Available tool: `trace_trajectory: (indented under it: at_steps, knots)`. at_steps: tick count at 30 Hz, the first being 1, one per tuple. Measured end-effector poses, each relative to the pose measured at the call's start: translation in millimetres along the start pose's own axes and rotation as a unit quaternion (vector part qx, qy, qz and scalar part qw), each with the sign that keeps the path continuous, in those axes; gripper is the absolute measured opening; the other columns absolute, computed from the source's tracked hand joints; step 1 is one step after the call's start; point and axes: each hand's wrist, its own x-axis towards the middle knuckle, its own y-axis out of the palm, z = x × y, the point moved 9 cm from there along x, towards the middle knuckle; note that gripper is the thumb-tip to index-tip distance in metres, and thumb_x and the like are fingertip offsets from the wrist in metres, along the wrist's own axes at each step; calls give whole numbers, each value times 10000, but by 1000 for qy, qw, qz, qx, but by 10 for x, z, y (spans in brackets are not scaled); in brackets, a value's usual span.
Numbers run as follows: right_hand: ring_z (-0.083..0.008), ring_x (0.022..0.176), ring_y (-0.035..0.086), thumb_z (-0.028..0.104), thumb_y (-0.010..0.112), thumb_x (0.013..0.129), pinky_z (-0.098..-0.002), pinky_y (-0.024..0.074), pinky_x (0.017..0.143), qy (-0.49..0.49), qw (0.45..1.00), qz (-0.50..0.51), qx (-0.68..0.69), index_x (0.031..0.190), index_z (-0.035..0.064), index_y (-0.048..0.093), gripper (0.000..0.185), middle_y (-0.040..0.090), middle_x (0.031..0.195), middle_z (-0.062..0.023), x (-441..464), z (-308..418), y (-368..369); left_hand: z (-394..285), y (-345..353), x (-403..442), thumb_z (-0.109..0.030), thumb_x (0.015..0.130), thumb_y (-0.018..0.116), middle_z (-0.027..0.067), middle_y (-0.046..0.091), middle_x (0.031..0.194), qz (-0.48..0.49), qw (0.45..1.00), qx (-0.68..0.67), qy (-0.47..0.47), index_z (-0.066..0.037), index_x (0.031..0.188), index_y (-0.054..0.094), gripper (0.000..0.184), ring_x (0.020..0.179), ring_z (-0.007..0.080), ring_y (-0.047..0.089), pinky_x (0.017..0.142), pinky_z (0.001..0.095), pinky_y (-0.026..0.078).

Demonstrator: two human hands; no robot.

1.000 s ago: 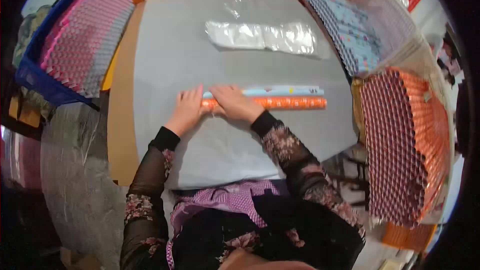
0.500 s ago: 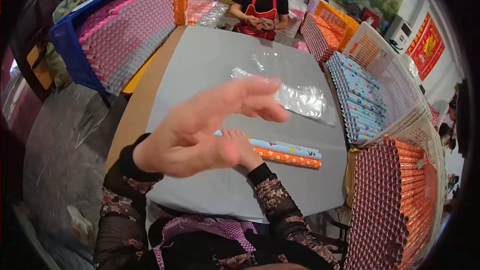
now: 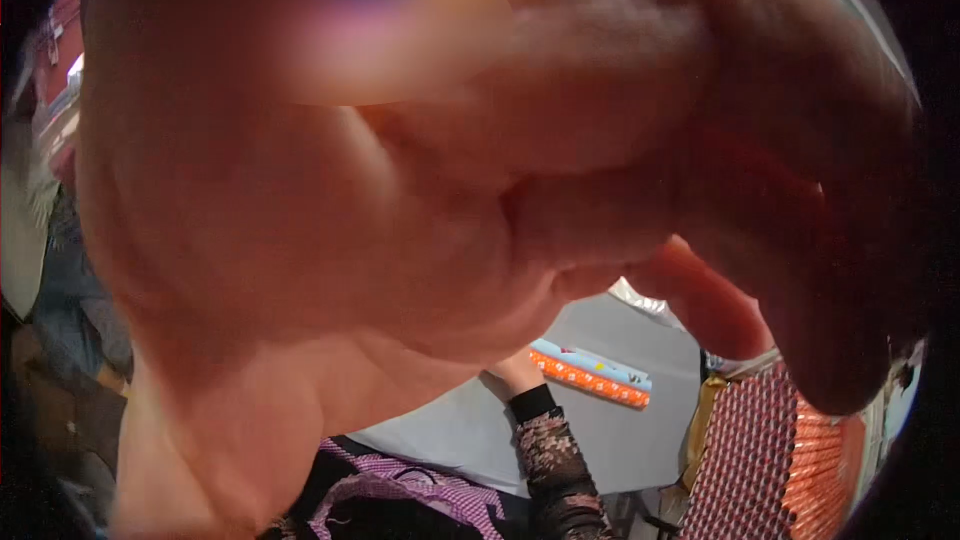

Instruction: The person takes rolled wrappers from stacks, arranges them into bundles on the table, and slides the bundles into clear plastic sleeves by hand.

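Note:
My left hand (image 3: 430, 230) is raised very close to the camera and covers most of the view. Its fingers are bent and somewhat apart, and I see nothing held in them. Low in the middle, my right hand (image 3: 515, 372) is at the left end of two patterned rolls on the table; its fingers are hidden behind the left hand. One is a light blue roll (image 3: 592, 363), and against its near side lies an orange roll (image 3: 592, 383) with white marks.
The grey table (image 3: 650, 450) shows below and right of the raised hand. At its right side stands a tall stack of rolls (image 3: 740, 455) with their ends facing me, orange sides (image 3: 825, 460) visible. A pink checked cloth (image 3: 410, 490) is at my front.
My left hand has come up from above the table to right before the camera, hiding the coworker, the crates and most of the plastic bags. My right hand stays by the rolls.

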Motion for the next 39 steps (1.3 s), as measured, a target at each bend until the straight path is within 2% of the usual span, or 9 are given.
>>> trace_trajectory:
  at_steps: [9, 11, 18, 19, 21, 30, 34, 36, 39]
  knots:
    - [-382, 1088, 526, 216, 648, 861, -471, 405, 942, 15, 999, 9, 30, 1266, -27, 484, 500, 570, 1177, -208, -11, 74, -72, -107, -51, -48, -322, 971, 576, 203, 574, 1257, -23, 1000, 11, 8, 43, 1382, 459, 562, 1046, 291, 574, 930, 396, 454]
    - [-373, 1081, 529, 214, 655, 860, -469, 408, 955, -43, 993, -15, -112, 1279, -25, 487, 510, 578, 1177, -196, -39, 127, -42, -118, -117, -26, -322, 972, 572, 201, 576, 1254, -28, 999, 19, 0, 43, 1379, 463, 557, 1033, 287, 576, 922, 391, 456]
    - [-354, 1127, 536, 239, 661, 871, -443, 414, 963, 77, 966, 1, 249, 1284, -19, 520, 507, 586, 1213, -188, -133, -167, 73, -96, -182, -66, -319, 977, 558, 194, 581, 1242, -38, 997, 54, -37, 43, 1369, 479, 540, 987, 270, 583, 894, 374, 465]
    - [-355, 1127, 537, 244, 658, 874, -446, 414, 966, 27, 997, -7, 72, 1286, -18, 518, 508, 585, 1213, -188, -104, -86, 20, -83, -192, -69, -319, 977, 556, 193, 582, 1240, -41, 997, 59, -40, 43, 1368, 481, 537, 980, 268, 584, 890, 372, 467]
    - [-363, 1124, 537, 243, 654, 881, -452, 415, 972, 21, 999, -6, -24, 1288, -17, 514, 503, 585, 1213, -190, -83, -12, -186, -43, -220, -52, -318, 979, 553, 191, 584, 1236, -45, 995, 70, -49, 43, 1365, 485, 533, 967, 264, 586, 882, 367, 469]
    - [-352, 1078, 551, 201, 642, 884, -440, 427, 943, -23, 997, -72, -28, 1221, -36, 529, 427, 599, 1151, -194, -269, 23, -305, 329, -513, -133, -314, 984, 535, 182, 590, 1221, -77, 972, 185, -120, 43, 1352, 505, 514, 908, 243, 596, 847, 345, 481]
    - [-370, 1121, 528, 191, 624, 891, -450, 402, 986, 21, 999, 17, 26, 1264, -40, 498, 457, 576, 1189, -206, -284, -61, -225, 1139, -755, -344, -164, 966, 606, 165, 651, 1204, -65, 893, 358, -266, 33, 1250, 601, 346, 1025, 196, 644, 865, 319, 515]
    - [-361, 1129, 532, 196, 617, 892, -451, 395, 993, 30, 1000, 4, 2, 1271, -35, 500, 459, 578, 1192, -206, -257, -133, -125, 1690, -783, -310, -87, 958, 568, 116, 658, 1113, 27, 844, 448, -293, 45, 1166, 634, 254, 987, 155, 624, 869, 284, 490]
    - [-350, 1144, 537, 203, 619, 875, -459, 395, 994, 15, 997, -11, -80, 1241, -35, 517, 447, 582, 1199, -205, -275, -137, -79, 2621, -857, -374, -99, 940, 612, 95, 673, 1077, 53, 824, 402, -395, 13, 1153, 647, 243, 946, 152, 638, 809, 295, 512]
